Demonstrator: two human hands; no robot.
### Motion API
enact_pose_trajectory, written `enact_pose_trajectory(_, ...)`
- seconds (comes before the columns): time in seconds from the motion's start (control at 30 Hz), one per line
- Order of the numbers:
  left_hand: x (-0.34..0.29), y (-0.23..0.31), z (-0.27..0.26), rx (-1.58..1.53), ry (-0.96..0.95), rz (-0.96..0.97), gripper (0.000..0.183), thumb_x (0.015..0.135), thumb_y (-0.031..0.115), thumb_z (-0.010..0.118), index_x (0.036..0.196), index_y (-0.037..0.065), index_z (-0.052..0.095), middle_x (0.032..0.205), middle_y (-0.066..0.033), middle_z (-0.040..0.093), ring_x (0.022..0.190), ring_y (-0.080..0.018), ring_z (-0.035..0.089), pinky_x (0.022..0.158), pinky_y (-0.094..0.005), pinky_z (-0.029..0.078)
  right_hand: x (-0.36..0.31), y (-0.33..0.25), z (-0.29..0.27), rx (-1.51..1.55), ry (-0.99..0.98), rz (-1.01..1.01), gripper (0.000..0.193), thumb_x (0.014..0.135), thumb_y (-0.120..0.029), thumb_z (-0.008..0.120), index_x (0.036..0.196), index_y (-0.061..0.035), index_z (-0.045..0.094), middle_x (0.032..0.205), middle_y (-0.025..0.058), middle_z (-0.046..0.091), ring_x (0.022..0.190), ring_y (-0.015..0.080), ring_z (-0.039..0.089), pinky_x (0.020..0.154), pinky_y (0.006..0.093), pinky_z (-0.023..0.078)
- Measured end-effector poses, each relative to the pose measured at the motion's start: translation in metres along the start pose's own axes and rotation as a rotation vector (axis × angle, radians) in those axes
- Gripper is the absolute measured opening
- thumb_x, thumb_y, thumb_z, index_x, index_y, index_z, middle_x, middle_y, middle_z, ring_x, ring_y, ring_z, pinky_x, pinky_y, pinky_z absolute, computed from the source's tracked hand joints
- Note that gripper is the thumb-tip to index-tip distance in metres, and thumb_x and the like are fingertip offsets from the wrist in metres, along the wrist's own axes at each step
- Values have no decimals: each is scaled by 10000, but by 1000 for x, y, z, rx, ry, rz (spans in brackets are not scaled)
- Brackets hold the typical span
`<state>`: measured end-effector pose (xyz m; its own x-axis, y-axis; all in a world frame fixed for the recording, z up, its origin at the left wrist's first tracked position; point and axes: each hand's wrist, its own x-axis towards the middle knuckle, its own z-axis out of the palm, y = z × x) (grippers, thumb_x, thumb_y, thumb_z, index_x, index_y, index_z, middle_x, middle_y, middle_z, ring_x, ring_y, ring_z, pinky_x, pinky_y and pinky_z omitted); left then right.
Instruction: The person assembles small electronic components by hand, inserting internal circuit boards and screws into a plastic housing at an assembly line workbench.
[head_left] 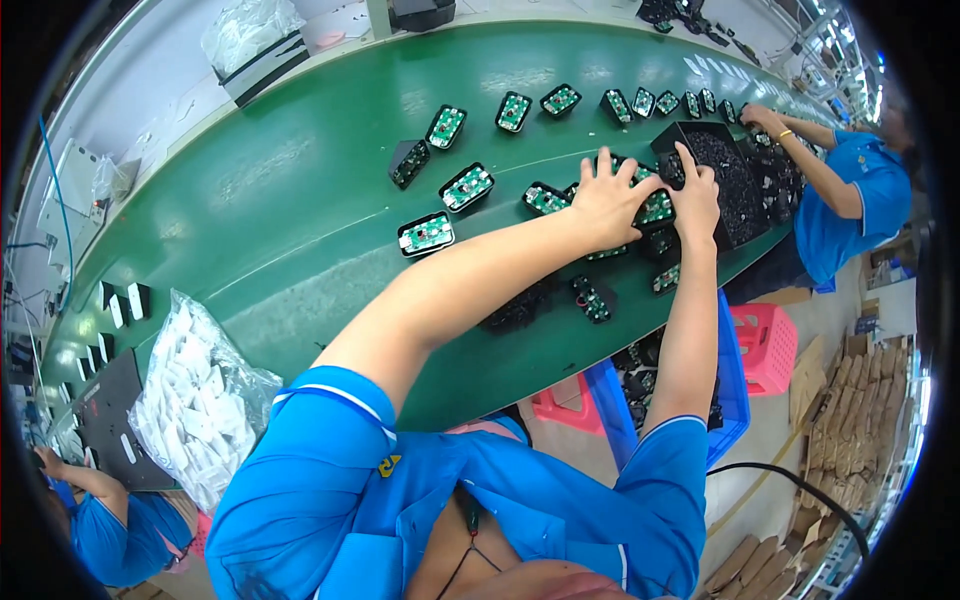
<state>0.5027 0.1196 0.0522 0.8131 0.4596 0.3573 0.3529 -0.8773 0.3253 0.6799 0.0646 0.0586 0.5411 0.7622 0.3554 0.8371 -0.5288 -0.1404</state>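
My left hand [606, 208] reaches over a cluster of black housings with green circuit boards, its fingers spread on or just above them. Close beside it, my right hand [696, 205] curls around a dark housing [671, 170]; the fingers partly hide its shape. A black housing with a green circuit board [655, 209] shows between the two hands. Left of my left hand lies another boarded housing [545, 198]. Below the hands are a loose dark circuit-board assembly [591, 299] and a heap of small black parts [520, 306].
A black bin [715, 185] of small black parts stands right of my hands. Housings line the green conveyor belt [300, 190]. A blue crate [735, 400] sits below the edge, a bag of white parts [195, 400] at left. Co-workers [855, 190] work at both ends.
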Motion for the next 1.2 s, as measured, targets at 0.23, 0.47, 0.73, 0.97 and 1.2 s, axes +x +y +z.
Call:
enact_pose_trajectory(0.23, 1, -16, 8, 1, -176, 8, 1006, 647, 596, 752, 1466, 273, 265, 1505, -246, 239, 1362, -521, 221, 1036, -693, 221, 7, 23, 24, 180, -110, -73, 593, 787, -454, 703, 1332, -312, 519, 1294, 150, 520, 1195, 348, 503, 946, 452, 453)
enact_pose_trajectory(0.47, -24, -89, -46, 76, 267, 62, 631, 747, 457, 718, 1258, 139, 528, 1336, -166, 481, 1230, -355, 468, 961, -491, 411, 1, 31, 22, 187, -156, -67, 513, 833, -416, 665, 1317, -313, 533, 1285, 106, 523, 1166, 322, 517, 954, 434, 438)
enact_pose_trajectory(0.73, -116, -194, -80, 347, -107, -598, 761, 706, 536, 741, 1263, 97, 465, 1140, -186, 531, 1097, -341, 512, 819, -477, 502, 6, -87, -26, -2, 474, -436, 327, 889, -310, 606, 1177, -157, 617, 1163, 92, 601, 1068, 289, 571, 855, 412, 463)
enact_pose_trajectory(0.97, -141, -203, -82, 212, 83, -526, 445, 791, 209, 709, 1166, 73, 513, 1036, -139, 552, 993, -323, 578, 812, -413, 507, 3, -232, 43, 337, -12, -783, 490, 763, -210, 726, 1231, -241, 586, 1297, 153, 507, 1157, 344, 523, 940, 432, 466)
enact_pose_trajectory(1.2, -150, -93, -92, 40, 153, -66, 556, 707, 145, 743, 1201, 61, 502, 1007, -130, 526, 944, -306, 550, 819, -389, 484, 33, -272, 100, 375, -467, -757, 559, 724, -186, 742, 1244, -287, 565, 1321, 165, 441, 1191, 371, 492, 993, 434, 448)
